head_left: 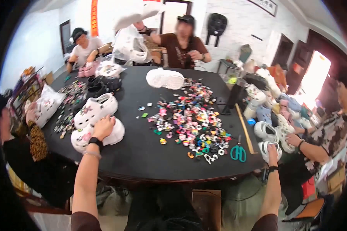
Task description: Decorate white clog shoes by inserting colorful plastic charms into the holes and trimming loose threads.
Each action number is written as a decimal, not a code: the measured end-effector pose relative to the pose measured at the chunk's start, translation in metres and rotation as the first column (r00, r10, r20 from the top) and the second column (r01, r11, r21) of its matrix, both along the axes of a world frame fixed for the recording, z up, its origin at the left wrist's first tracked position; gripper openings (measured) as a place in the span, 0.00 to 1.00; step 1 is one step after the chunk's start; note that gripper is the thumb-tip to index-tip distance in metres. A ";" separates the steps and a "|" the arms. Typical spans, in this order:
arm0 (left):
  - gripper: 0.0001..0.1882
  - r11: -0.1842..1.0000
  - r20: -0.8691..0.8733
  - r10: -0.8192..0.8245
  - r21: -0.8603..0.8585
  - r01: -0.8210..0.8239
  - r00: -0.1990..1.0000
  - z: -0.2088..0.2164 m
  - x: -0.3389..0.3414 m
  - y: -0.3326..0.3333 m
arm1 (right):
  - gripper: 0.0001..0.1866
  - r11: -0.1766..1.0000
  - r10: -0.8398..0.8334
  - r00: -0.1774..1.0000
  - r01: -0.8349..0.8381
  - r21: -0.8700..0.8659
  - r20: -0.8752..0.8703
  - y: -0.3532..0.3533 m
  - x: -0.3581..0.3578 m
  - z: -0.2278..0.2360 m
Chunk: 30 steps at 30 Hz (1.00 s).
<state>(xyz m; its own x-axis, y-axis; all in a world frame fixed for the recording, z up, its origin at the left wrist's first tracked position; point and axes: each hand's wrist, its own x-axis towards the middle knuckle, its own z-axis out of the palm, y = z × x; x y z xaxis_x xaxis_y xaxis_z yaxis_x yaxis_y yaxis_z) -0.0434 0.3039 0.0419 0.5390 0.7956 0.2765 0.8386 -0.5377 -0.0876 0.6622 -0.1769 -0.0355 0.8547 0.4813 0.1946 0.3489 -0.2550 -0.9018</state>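
Observation:
My left hand (102, 128) rests on top of a white clog (89, 136) lying at the near left of the black table (142, 154), fingers closed over its upper. A second white clog (96, 109) lies just beyond it. My right hand (273, 149) reaches off the table's right edge and grips a white clog (266, 147) there. Between my hands a wide scatter of small colourful shoe charms (191, 121) covers the table.
Teal scissors (238, 153) and a wooden stick (245, 133) lie near the right edge. Another white clog pair (165, 78) sits at the far side, black clogs (102, 84) at far left. Several people sit around the table; a pile of clogs (275, 111) is stacked at right.

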 end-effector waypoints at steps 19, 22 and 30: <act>0.49 0.917 0.054 0.309 -0.282 -0.282 0.950 0.012 0.004 0.041 | 0.24 0.921 0.305 0.780 -0.093 -0.379 0.547 0.095 -0.206 0.008; 0.52 0.874 -0.019 0.339 -0.363 -0.322 0.941 0.023 0.006 0.043 | 0.23 0.911 0.300 0.702 -0.011 -0.412 0.645 0.098 -0.212 0.000; 0.50 0.820 -0.033 0.356 -0.469 -0.329 0.934 0.026 -0.001 0.053 | 0.21 0.913 0.291 0.672 0.017 -0.408 0.681 0.096 -0.215 -0.004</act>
<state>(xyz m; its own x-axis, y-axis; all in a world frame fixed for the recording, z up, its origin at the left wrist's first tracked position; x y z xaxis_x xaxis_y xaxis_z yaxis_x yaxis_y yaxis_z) -0.0442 0.3573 0.0679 0.2030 0.9681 -0.1466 0.9723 -0.1816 0.1469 0.4468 -0.0812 -0.0394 0.4387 0.7441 0.5038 0.8977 -0.3886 -0.2077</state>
